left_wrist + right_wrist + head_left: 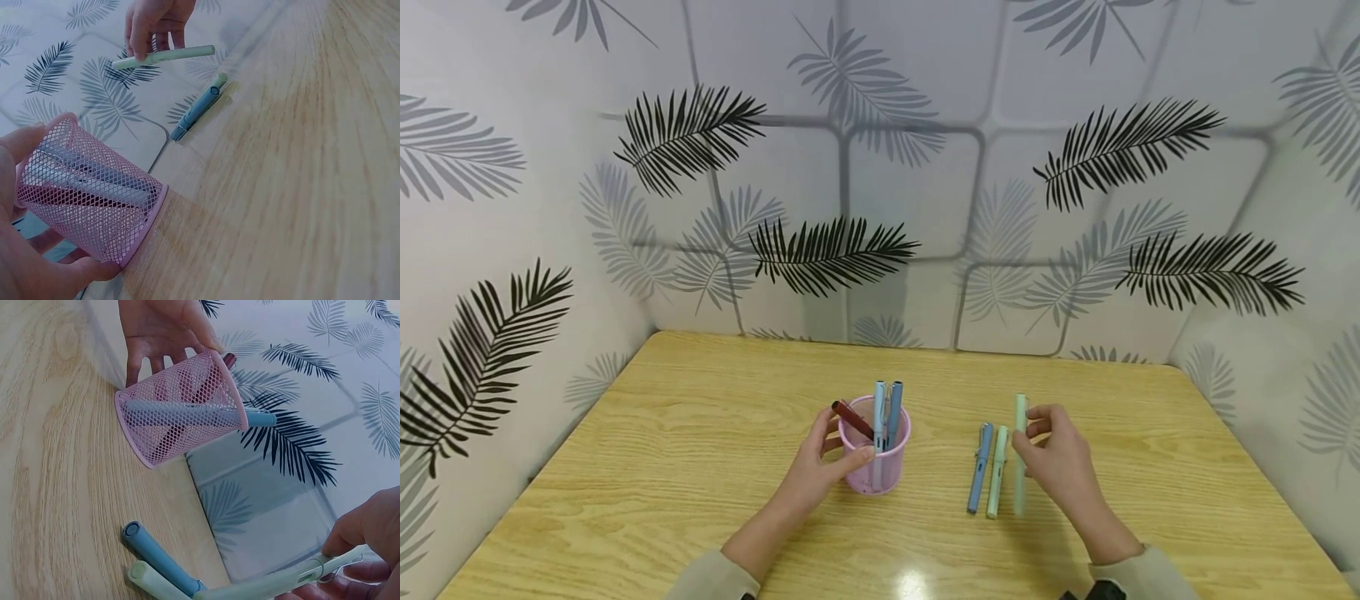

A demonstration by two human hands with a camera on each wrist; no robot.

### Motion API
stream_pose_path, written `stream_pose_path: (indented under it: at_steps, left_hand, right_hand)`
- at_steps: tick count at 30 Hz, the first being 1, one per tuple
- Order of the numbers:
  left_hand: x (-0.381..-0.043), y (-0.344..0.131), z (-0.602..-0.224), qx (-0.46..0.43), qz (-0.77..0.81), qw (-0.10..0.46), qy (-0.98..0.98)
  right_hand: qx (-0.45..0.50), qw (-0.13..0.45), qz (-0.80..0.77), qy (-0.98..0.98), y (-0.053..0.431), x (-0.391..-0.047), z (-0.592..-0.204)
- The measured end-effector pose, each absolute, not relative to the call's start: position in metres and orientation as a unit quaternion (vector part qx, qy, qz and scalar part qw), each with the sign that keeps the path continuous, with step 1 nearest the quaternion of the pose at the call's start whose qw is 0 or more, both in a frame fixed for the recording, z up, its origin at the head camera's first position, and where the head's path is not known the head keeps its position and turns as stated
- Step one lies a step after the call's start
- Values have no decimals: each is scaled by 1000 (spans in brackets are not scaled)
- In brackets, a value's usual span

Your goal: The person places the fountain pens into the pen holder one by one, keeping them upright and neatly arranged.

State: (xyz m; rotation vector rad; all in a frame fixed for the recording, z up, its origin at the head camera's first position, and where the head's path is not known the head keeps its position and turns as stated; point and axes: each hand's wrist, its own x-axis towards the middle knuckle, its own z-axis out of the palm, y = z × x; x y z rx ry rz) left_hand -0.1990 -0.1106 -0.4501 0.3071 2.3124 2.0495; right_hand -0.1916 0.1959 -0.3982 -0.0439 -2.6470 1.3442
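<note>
My left hand (811, 460) grips a pink mesh pen holder (893, 472), thumb on the near side and fingers round the far side. Inside the holder stand a dark red pen (850, 418), a light blue pen (879, 417) and a darker blue pen (895, 407). Between the thumb and fingers of my right hand (1066, 460) is a pale green pen (269, 582), pinched near its clip end and lifted over the table in the left wrist view. Left of that hand, a blue pen (980, 468) and another green pen (997, 472) lie side by side.
The wooden table (700, 417) runs back to a wall (917, 300) covered in a leaf pattern. Similar patterned surfaces rise on the left and right. A bright reflection shows on the tabletop near the front.
</note>
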Motion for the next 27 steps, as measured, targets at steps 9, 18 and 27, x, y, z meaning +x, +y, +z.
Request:
stream_pose_path:
  at_steps: [9, 18, 27]
  left_hand:
    - [-200, -111, -450, 91, 664, 30, 742]
    - [-201, -110, -447, 88, 663, 35, 742]
    - [-201, -112, -449, 98, 657, 29, 747]
  right_hand:
    - [9, 121, 474, -872, 187, -191, -398]
    - [44, 165, 505, -846, 174, -189, -393]
    - [87, 197, 539, -815, 159, -191, -387]
